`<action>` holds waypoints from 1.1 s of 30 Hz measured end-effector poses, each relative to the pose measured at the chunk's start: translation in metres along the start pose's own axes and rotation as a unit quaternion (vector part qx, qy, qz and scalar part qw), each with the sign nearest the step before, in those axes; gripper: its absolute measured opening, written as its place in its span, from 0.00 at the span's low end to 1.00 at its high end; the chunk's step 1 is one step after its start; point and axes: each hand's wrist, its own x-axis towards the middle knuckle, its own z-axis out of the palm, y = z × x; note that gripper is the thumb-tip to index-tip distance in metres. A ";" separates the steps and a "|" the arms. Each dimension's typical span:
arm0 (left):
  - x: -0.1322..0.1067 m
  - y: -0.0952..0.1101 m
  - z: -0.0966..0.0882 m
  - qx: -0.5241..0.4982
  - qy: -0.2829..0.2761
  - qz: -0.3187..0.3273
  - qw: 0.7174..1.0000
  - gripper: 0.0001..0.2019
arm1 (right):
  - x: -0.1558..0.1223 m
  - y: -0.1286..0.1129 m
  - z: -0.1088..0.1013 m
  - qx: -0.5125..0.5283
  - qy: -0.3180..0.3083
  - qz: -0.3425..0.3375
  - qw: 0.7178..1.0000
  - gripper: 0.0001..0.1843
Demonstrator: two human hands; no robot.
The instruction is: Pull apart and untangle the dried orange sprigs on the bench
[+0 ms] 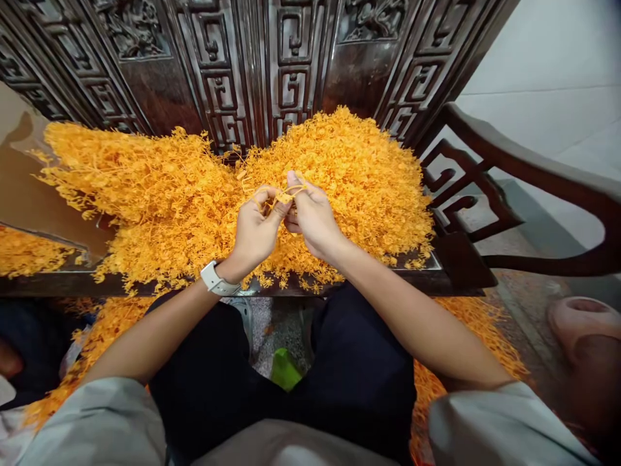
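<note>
My left hand (257,226) and my right hand (313,217) meet in front of me, over a big heap of orange plastic flower pieces (369,188). Thin orange stems (291,191) run between them, pinched by the fingertips of both hands. The left thumb and fingers are closed on one end; the right thumb and forefinger grip the other. A white watch band (219,279) circles my left wrist. The stems are small, and the fingers partly hide where they join.
The heap lies on a dark carved wooden bench (291,77) with a curved armrest (533,162) at right. Cardboard (48,175) leans at left. More orange pieces (116,336) spill below the seat. A bright green object (285,370) lies between my feet. Parts of other people show at both sides.
</note>
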 end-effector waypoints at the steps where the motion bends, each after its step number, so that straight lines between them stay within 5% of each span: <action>1: 0.000 0.000 0.000 0.005 0.008 0.003 1.000 0.13 | 0.000 -0.001 0.000 -0.003 -0.004 0.005 1.000 0.22; 8: 0.002 0.024 -0.001 -0.127 -0.021 -0.220 0.967 0.14 | 0.002 0.000 -0.004 0.025 -0.059 0.091 0.994 0.29; 12: 0.003 0.031 -0.006 -0.168 -0.039 -0.246 0.954 0.13 | 0.003 -0.010 -0.011 0.036 -0.074 0.125 0.989 0.33; 17: 0.005 0.029 -0.013 -0.215 -0.169 -0.298 0.915 0.09 | 0.002 -0.029 -0.023 0.032 -0.070 0.062 0.995 0.35; 24: 0.010 0.024 -0.013 -0.247 -0.170 -0.321 0.898 0.07 | 0.010 -0.030 -0.023 -0.022 -0.007 0.001 1.000 0.34; 28: 0.011 0.037 -0.027 -0.247 -0.198 -0.291 0.903 0.09 | 0.033 -0.036 -0.062 -0.052 0.104 -0.095 0.989 0.31; 31: 0.013 0.046 -0.042 -0.197 -0.144 -0.211 0.946 0.11 | 0.050 -0.041 -0.099 -0.107 0.193 -0.176 0.959 0.31; 33: 0.016 0.044 -0.049 -0.151 -0.097 -0.196 0.964 0.14 | 0.059 -0.041 -0.111 -0.183 0.187 -0.220 0.940 0.28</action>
